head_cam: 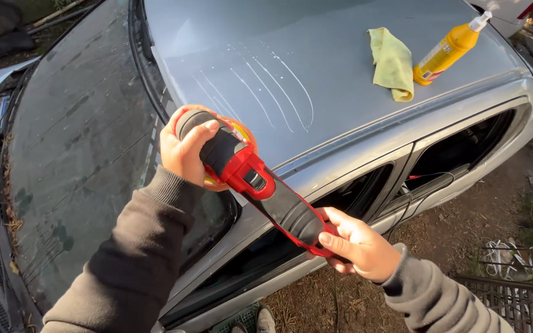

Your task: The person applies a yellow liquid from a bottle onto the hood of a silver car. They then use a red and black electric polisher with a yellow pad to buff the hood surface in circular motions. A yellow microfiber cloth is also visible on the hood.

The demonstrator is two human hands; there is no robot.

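Gripping a polisher (251, 185), the left hand (183, 151) clenches its fingers over the front knob while the right hand (356, 243) grasps the rear handle, at the roof (316, 43) edge. Cloth (393, 61) and bottle (448, 49) lie beyond polish streaks (266, 92).

The polisher (260, 188) is red and black within both grips, the car roof (340, 80) beyond it silver-grey with thin white streaks (260, 86), the cloth (393, 61) farther off yellow-green, the bottle (445, 52) beside it orange-yellow, white-capped.
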